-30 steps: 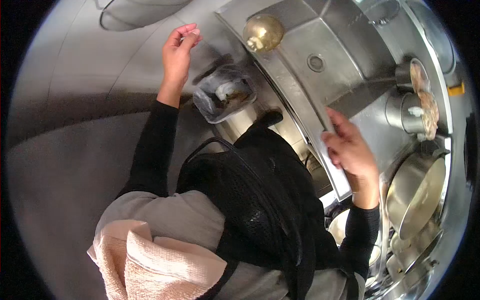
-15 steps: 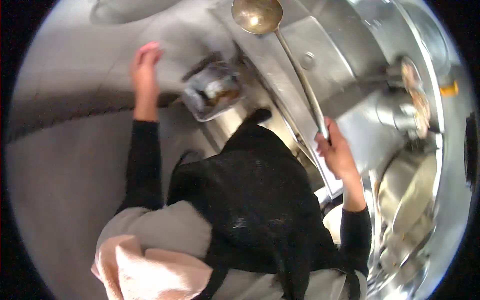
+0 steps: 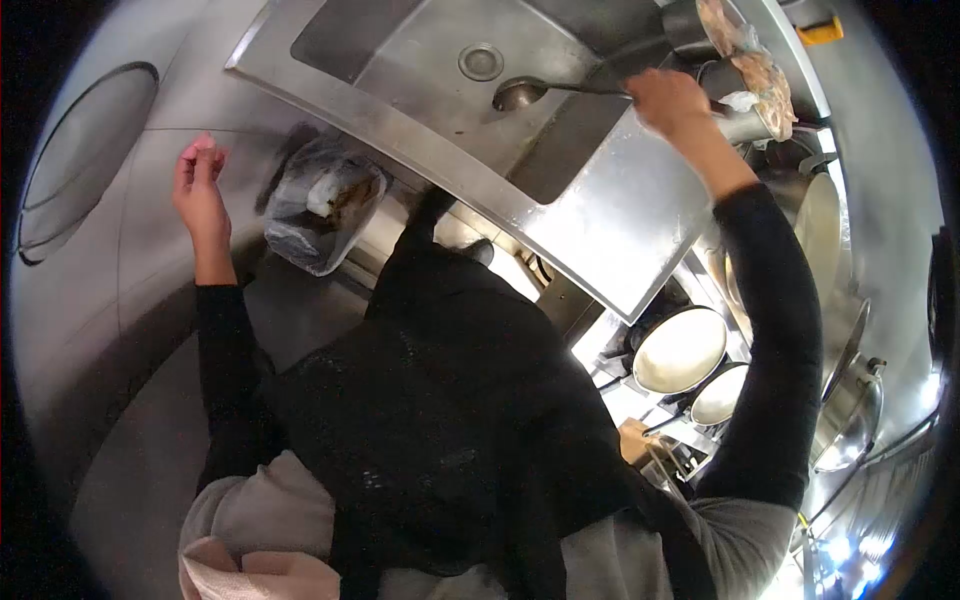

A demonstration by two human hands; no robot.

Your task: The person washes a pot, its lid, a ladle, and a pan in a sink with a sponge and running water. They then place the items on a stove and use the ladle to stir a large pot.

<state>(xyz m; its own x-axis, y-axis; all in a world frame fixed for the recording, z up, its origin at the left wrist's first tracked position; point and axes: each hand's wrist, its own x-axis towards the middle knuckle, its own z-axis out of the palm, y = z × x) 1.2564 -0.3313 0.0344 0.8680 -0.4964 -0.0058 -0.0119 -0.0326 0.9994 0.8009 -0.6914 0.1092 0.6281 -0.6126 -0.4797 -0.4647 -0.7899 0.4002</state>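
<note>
— In the head view, what does the right hand [image 3: 665,100] have?

— It is closed around the handle of a ladle [image 3: 520,94]. The ladle runs leftward from that grip, its bowl down in the steel sink [image 3: 400,60], just below the drain [image 3: 481,62].

— Anything in the bowl?

— Too dark to tell.

— Containers near that grip?

— Just past the knuckles, two steel pots [image 3: 700,25] topped with pale brownish food. Below the forearm, under the counter, two pans [image 3: 680,350] with light insides.

— And the left hand [image 3: 200,185]?

— Raised, fingertips drawn together; I cannot tell whether they pinch anything. Just to its right sits a clear plastic bag [image 3: 320,205] holding brown and white scraps.
</note>
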